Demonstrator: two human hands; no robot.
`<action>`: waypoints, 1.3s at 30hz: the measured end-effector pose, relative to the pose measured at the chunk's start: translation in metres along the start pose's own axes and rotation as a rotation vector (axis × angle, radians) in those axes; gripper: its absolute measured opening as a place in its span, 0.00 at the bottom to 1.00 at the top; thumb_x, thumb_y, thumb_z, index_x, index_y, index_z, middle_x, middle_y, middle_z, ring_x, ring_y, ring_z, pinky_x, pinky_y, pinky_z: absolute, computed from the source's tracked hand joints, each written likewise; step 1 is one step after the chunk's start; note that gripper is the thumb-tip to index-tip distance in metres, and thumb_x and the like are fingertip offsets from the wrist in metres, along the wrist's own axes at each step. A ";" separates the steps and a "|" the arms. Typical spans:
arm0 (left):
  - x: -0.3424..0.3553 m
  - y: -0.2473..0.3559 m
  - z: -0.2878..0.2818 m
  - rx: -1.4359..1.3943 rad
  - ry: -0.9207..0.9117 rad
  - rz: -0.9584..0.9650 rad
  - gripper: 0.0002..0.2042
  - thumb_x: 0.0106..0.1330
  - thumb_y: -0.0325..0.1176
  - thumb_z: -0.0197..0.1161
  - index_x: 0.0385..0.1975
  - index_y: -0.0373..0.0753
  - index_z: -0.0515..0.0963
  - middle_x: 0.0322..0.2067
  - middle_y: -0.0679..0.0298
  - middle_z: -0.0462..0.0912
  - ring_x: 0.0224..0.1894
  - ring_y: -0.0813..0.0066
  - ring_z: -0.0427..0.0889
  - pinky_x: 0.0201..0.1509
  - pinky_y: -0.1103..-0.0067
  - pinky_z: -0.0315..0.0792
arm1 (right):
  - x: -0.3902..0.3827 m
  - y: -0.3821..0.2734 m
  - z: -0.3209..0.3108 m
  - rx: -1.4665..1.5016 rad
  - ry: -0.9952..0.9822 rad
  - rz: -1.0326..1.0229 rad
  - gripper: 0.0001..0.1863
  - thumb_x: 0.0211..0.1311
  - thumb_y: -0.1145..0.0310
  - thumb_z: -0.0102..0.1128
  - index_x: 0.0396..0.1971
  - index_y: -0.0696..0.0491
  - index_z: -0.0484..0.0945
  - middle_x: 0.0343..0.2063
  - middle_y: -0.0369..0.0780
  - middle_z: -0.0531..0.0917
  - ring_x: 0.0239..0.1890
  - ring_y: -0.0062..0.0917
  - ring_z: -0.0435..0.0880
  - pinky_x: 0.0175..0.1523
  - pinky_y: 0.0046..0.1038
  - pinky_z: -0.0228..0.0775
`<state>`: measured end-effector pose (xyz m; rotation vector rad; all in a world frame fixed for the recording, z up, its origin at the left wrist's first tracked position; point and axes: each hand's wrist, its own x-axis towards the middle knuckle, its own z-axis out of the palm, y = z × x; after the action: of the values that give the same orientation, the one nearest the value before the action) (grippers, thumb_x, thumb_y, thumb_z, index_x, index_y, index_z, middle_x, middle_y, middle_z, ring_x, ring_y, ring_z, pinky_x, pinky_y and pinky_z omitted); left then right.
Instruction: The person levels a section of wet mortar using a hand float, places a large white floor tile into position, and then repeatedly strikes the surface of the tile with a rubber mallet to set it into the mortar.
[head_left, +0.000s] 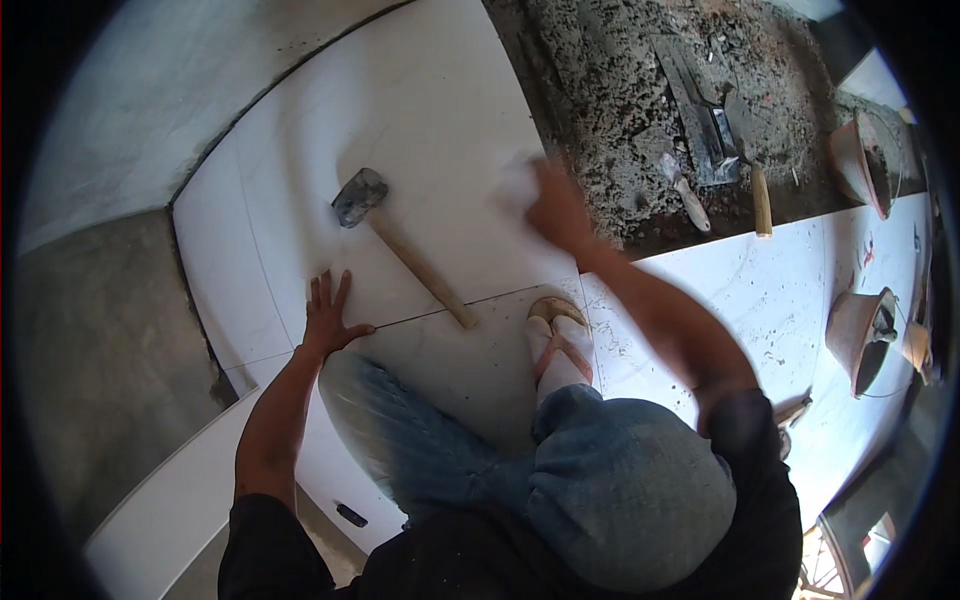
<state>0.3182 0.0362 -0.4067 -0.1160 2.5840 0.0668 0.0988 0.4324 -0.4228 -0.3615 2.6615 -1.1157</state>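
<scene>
My left hand (330, 322) lies flat with fingers spread on a large white floor tile (440, 110), close to the joint line. My right hand (556, 205) is smeared by motion over the tile's right edge. Its fingers seem closed round a whitish, cloth-like thing (517, 187), too blurred to name surely. Between my hands a hammer rests on the tile, with a dark, blocky head (362, 197) and a wooden handle (420, 268) that slants toward my sandalled foot (560, 335).
Rough mortar (610, 110) borders the tile on the right. Lying there are a flat metal trowel (690, 115), a wooden-handled tool (762, 200) and a pale-handled tool (688, 200). Two buckets (850, 165) (850, 330) stand at far right. A wall (190, 110) runs along the left.
</scene>
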 end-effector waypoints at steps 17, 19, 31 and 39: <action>0.043 0.090 -0.010 -0.332 0.150 -0.571 0.47 0.59 0.71 0.47 0.73 0.52 0.41 0.73 0.48 0.30 0.73 0.40 0.28 0.68 0.40 0.32 | 0.025 -0.119 0.004 -0.041 -0.580 0.032 0.25 0.65 0.50 0.53 0.38 0.63 0.73 0.33 0.57 0.82 0.39 0.52 0.82 0.46 0.46 0.73; 0.063 0.079 -0.017 -0.321 0.238 -0.593 0.45 0.61 0.71 0.44 0.73 0.52 0.43 0.73 0.50 0.32 0.73 0.41 0.27 0.68 0.40 0.28 | 0.031 -0.147 -0.023 -0.051 -0.550 0.003 0.28 0.66 0.45 0.50 0.34 0.62 0.73 0.28 0.57 0.81 0.35 0.54 0.81 0.43 0.47 0.71; 0.122 -0.033 -0.060 -0.430 0.334 -0.804 0.40 0.65 0.68 0.42 0.73 0.58 0.40 0.74 0.60 0.31 0.75 0.52 0.25 0.71 0.46 0.25 | 0.119 -0.125 0.017 -0.169 -0.243 -0.112 0.28 0.71 0.47 0.41 0.32 0.61 0.73 0.27 0.59 0.79 0.36 0.58 0.78 0.40 0.52 0.68; 0.136 -0.086 -0.072 -0.490 0.356 -0.900 0.40 0.64 0.67 0.43 0.73 0.60 0.39 0.74 0.59 0.31 0.75 0.54 0.26 0.72 0.48 0.25 | 0.125 -0.143 0.046 -0.085 -0.136 -0.020 0.33 0.73 0.46 0.34 0.28 0.62 0.75 0.26 0.56 0.80 0.32 0.56 0.78 0.38 0.51 0.66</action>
<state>0.1737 -0.0641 -0.4190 -1.5508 2.5385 0.3636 0.0147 0.2662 -0.3659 -0.4629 2.5960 -0.9498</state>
